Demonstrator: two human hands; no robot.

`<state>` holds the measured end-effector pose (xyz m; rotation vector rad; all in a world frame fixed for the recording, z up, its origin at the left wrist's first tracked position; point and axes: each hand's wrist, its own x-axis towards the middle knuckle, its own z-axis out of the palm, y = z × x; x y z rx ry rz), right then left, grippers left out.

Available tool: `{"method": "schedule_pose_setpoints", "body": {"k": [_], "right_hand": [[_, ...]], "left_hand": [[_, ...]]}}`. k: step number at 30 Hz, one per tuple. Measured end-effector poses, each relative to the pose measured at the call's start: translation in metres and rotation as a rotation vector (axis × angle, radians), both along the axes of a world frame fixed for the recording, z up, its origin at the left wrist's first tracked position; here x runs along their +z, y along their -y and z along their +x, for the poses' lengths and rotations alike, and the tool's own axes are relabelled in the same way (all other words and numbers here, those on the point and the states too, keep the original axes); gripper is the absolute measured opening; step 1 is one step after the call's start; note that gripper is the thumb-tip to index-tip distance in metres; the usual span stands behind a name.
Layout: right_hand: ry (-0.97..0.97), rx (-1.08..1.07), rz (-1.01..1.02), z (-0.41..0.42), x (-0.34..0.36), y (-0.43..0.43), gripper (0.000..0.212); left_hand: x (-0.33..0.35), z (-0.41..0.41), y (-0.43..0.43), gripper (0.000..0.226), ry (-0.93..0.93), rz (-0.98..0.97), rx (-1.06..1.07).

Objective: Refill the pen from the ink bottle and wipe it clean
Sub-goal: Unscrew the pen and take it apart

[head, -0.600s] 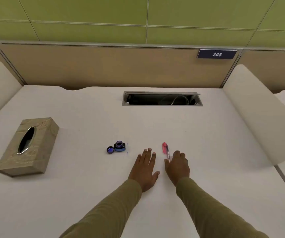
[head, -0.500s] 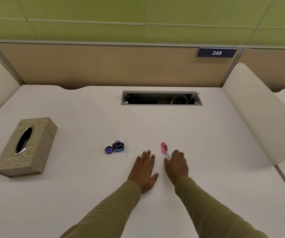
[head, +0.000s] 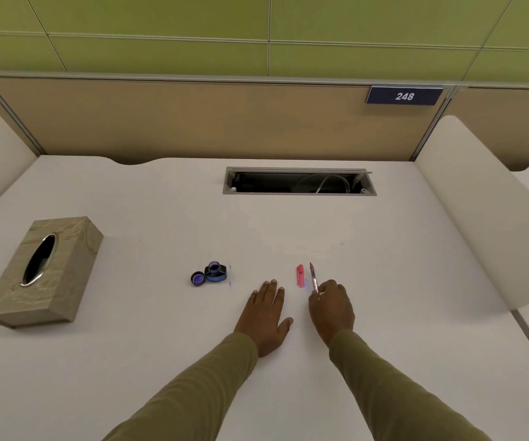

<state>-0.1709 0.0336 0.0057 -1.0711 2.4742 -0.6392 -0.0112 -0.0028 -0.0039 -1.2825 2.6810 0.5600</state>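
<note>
My right hand (head: 331, 308) pinches the uncapped pen (head: 313, 276), tip forward, beside its pink cap (head: 300, 275); my left hand (head: 264, 316) lies flat, empty; next, carry the tip left into the open ink bottle (head: 215, 272).

— Anything you can read here?
— Only the number "248", white on a dark blue plate (head: 404, 96) fixed to the tan partition (head: 193, 122) behind the tabletop's far right corner.
— Nothing else?
— No other legible writing.
</note>
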Motion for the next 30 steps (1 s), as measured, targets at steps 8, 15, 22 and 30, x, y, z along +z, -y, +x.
{"method": "schedule_pose_setpoints", "body": {"k": [8,15,22,30], "right_hand": [[0.243,0.093,-0.280,0.021,0.025,-0.010,0.002],[0.502,0.186,-0.371,0.048,0.056,-0.019,0.009],[0.783,0.262,-0.308,0.072,0.083,-0.023,0.018],[1.072,0.310,-0.231,0.094,0.095,-0.018,0.032]], "left_hand": [[0.043,-0.011,0.019,0.045,-0.593,0.291,0.354],[0.086,0.007,0.023,0.027,-0.962,0.683,0.641],[0.103,0.038,0.024,0.025,-1.078,0.794,0.653],[0.113,0.064,0.027,0.023,-1.160,0.824,0.675]]}}
